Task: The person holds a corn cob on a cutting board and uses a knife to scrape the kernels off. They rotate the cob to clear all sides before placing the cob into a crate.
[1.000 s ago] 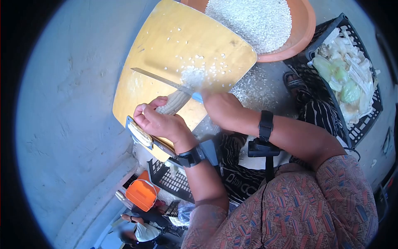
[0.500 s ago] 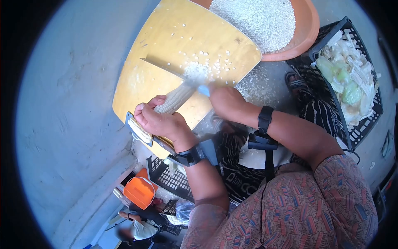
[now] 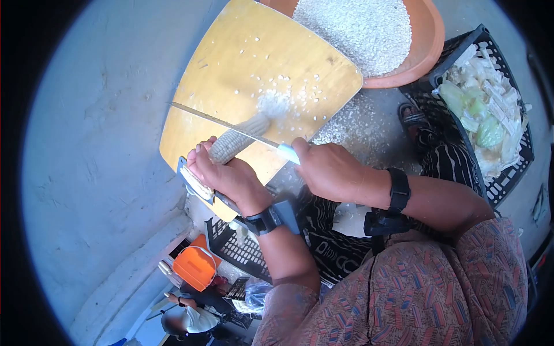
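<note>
A pale corn cob (image 3: 232, 143) slants over the yellow board (image 3: 213, 75), its lower end held in my left hand (image 3: 226, 177). My right hand (image 3: 332, 172) is closed round the light blue handle of a long knife (image 3: 210, 118). The blade lies across the cob, near its middle, and its tip points to the board's left edge. Loose white kernels (image 3: 273, 105) are heaped and scattered on the board past the cob's far end.
An orange basin (image 3: 424, 51) of kernels stands beyond the board. Black crates hold husks (image 3: 487, 124) at the right and stand below the board (image 3: 234, 248). An orange bucket (image 3: 196, 266) and another person (image 3: 196, 318) are at lower left.
My right hand has drawn back toward my body with the knife, and the blade now crosses nearer the held end of the cob. My left hand and the cob have shifted slightly.
</note>
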Available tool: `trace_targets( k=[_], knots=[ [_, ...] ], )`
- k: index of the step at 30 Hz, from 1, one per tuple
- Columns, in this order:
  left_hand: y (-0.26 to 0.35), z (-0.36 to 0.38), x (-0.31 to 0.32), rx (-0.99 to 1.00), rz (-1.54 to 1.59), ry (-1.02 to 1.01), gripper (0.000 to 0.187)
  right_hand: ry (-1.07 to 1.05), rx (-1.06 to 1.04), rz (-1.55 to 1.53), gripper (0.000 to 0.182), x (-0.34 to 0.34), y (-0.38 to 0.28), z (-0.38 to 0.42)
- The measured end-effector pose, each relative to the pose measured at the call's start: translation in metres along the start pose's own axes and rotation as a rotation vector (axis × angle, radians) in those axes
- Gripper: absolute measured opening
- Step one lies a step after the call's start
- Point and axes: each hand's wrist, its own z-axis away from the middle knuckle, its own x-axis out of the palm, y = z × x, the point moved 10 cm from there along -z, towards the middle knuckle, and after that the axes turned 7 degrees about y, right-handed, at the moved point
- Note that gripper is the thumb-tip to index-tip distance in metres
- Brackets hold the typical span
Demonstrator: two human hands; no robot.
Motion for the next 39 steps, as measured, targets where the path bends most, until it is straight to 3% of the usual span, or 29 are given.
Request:
trace_targets(
  k=[4, 7, 13, 19, 31, 37, 39],
  knots=[
    [0.005, 0.011, 0.03, 0.131, -0.08, -0.269, 0.016, -0.009, 0.06, -0.005, 0.022, -0.002, 0.007, -0.005],
    [0.007, 0.012, 0.037, 0.221, -0.251, -0.346, 0.014, 0.03, 0.044, -0.028, 0.022, -0.008, 0.006, -0.006],
    [0.025, 0.012, 0.035, 0.436, -0.58, -0.17, 0.01, -0.017, 0.034, -0.052, 0.023, -0.009, 0.004, 0.007],
    [0.014, 0.002, 0.019, 0.348, -0.333, -0.139, 0.009, -0.054, 0.04, -0.023, 0.022, -0.005, 0.004, 0.007],
    [0.011, 0.016, 0.033, 0.334, -0.356, -0.126, 0.009, 0.017, -0.008, 0.006, 0.021, -0.003, 0.0, -0.025],
    [0.011, 0.013, 0.031, 0.34, -0.341, -0.131, 0.009, 0.098, -0.038, -0.003, 0.02, 0.003, 0.006, -0.037],
    [0.008, 0.017, 0.031, 0.324, -0.345, -0.136, 0.01, 0.213, -0.076, 0.008, 0.019, -0.003, 0.003, -0.04]
  ],
)
